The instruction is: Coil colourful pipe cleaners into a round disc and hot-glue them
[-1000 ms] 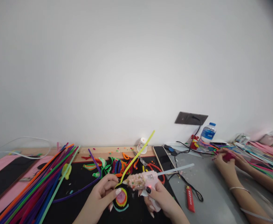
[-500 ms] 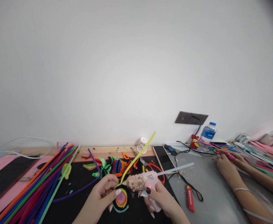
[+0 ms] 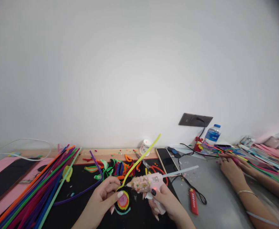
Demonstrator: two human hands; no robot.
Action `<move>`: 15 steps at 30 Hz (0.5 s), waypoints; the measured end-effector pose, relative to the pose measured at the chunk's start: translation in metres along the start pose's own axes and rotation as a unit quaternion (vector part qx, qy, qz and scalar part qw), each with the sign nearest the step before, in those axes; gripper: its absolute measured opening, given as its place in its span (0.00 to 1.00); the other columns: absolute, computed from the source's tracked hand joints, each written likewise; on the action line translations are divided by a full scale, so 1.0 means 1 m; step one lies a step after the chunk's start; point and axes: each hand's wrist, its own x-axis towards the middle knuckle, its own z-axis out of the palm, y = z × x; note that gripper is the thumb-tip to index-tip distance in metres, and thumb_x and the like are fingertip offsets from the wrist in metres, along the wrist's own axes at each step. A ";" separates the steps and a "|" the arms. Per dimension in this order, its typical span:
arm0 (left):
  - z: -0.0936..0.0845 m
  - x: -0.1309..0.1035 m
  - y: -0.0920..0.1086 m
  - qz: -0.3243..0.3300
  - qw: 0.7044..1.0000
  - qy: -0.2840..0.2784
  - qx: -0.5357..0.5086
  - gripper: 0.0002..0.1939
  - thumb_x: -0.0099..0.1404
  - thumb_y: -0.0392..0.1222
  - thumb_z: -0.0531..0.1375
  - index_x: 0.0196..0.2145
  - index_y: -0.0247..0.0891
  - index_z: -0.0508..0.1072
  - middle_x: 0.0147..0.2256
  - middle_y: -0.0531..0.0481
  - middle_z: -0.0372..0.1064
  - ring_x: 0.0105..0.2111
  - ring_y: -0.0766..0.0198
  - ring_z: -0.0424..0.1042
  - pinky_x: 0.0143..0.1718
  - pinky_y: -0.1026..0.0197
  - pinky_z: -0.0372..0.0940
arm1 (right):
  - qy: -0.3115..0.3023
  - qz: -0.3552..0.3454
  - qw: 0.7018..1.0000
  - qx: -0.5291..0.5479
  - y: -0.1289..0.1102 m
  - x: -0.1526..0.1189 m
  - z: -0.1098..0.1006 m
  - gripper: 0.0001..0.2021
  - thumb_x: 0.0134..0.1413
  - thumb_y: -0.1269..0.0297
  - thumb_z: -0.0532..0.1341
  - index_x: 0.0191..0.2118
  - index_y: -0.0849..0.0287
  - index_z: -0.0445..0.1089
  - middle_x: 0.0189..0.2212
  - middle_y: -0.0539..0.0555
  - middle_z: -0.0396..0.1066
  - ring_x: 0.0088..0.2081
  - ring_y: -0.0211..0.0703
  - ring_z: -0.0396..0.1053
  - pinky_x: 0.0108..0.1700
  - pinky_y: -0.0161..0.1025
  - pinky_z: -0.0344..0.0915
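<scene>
My left hand (image 3: 105, 202) pinches a round coil (image 3: 123, 200) with a pink centre, orange and yellow rings and a black outer ring; a light blue strip shows at its lower edge. A yellow pipe cleaner (image 3: 141, 158) rises from the coil's top, leaning right. My right hand (image 3: 164, 203) is wrapped round the handle of a pale pink glue gun (image 3: 145, 183), a clear glue stick (image 3: 182, 171) jutting from its back. The gun's nozzle points left, close to the coil's top and the base of the yellow pipe cleaner. Whether it touches is too small to tell.
Long coloured pipe cleaners (image 3: 39, 187) lie at left. Small bent pieces (image 3: 120, 168), scissors (image 3: 165, 179), a white cup (image 3: 145, 147) and a phone (image 3: 168, 161) sit behind my hands. Rightward are a red tool (image 3: 193, 202), a bottle (image 3: 212, 135) and another person's hands (image 3: 232, 168).
The glue gun and my right hand have shifted slightly right. The coil has moved slightly left and tilted a little. The other person's hands have lowered toward the table.
</scene>
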 end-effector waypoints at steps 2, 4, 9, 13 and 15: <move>0.000 0.000 -0.001 0.001 1.000 0.001 0.001 0.15 0.49 0.48 0.67 0.31 0.40 0.68 0.21 0.58 0.66 0.18 0.71 0.58 0.13 0.73 0.55 | -0.001 -0.004 1.000 0.005 0.001 0.000 -0.001 0.26 0.40 0.43 0.64 0.33 0.64 0.63 0.10 0.41 0.59 0.10 0.27 0.53 0.12 0.27 0.58; -0.001 0.000 -0.002 0.001 1.000 0.004 0.003 0.15 0.50 0.47 0.67 0.31 0.40 0.68 0.21 0.58 0.66 0.18 0.71 0.58 0.13 0.73 0.55 | 0.000 -0.004 1.000 0.007 0.001 0.000 -0.001 0.26 0.40 0.44 0.64 0.33 0.64 0.63 0.10 0.41 0.59 0.10 0.27 0.52 0.11 0.27 0.58; -0.002 0.000 -0.004 0.001 1.000 0.004 0.004 0.15 0.50 0.48 0.67 0.31 0.40 0.68 0.20 0.58 0.65 0.17 0.72 0.58 0.13 0.73 0.55 | -0.010 -0.005 1.000 0.001 0.000 -0.001 -0.001 0.25 0.41 0.44 0.64 0.31 0.65 0.64 0.10 0.41 0.58 0.10 0.27 0.52 0.11 0.26 0.58; -0.004 0.002 -0.003 0.008 1.000 0.000 -0.006 0.16 0.49 0.49 0.67 0.31 0.40 0.68 0.21 0.58 0.66 0.17 0.72 0.57 0.13 0.73 0.55 | -0.009 -0.002 1.000 -0.002 -0.002 -0.002 -0.001 0.24 0.42 0.46 0.65 0.32 0.64 0.63 0.10 0.41 0.59 0.10 0.27 0.51 0.11 0.27 0.58; -0.005 0.003 -0.004 0.012 1.000 -0.006 -0.008 0.16 0.49 0.49 0.67 0.31 0.40 0.67 0.21 0.58 0.66 0.17 0.73 0.57 0.13 0.74 0.54 | -0.008 0.002 1.000 -0.005 -0.002 -0.002 -0.001 0.24 0.41 0.46 0.65 0.32 0.64 0.63 0.10 0.41 0.59 0.10 0.27 0.51 0.11 0.27 0.58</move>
